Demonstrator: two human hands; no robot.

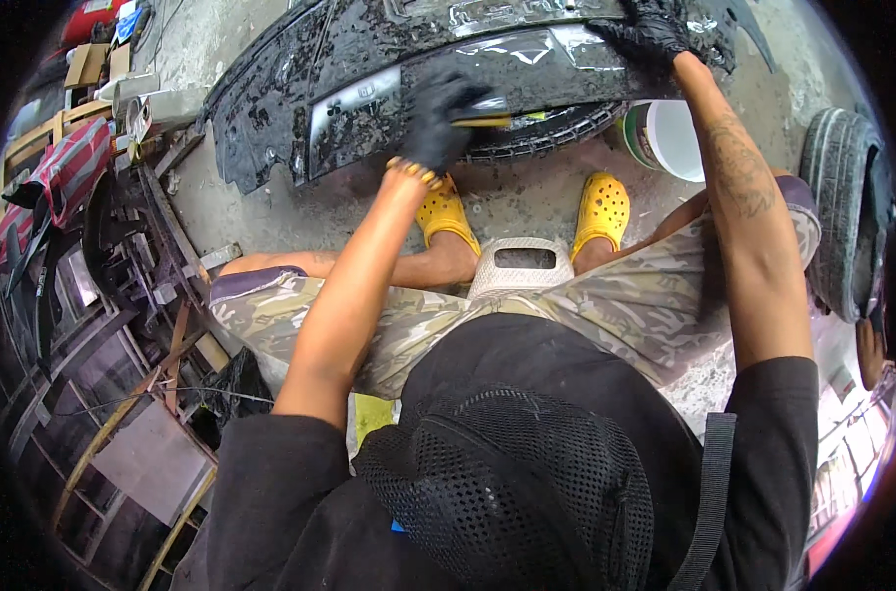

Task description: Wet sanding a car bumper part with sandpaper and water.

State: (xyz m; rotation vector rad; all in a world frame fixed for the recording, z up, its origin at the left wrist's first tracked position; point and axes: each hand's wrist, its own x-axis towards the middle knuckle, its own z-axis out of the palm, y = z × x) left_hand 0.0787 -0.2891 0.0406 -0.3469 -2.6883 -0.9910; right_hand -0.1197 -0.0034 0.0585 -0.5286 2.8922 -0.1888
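A large dark panel (359,128), wet and mottled, looks like a car body part and lies across the top of the view. My left hand (436,123), in a black glove and smeared by motion, is over its near edge. Its fingers are closed on a thin flat piece with a yellow edge (482,122), whose kind I cannot make out. My right hand (649,41), also gloved in black, lies on the panel's right part with fingers stretched out. Bright wet patches shine between both hands.
Beneath the panel sits a tyre (546,140), with a white bucket (676,143) to its right. Another tyre (842,212) stands at far right. Metal frames and scrap (103,325) crowd the left. Between my yellow clogs is a pale plastic stool (523,278). Another person's hand (869,353) shows at the right rim.
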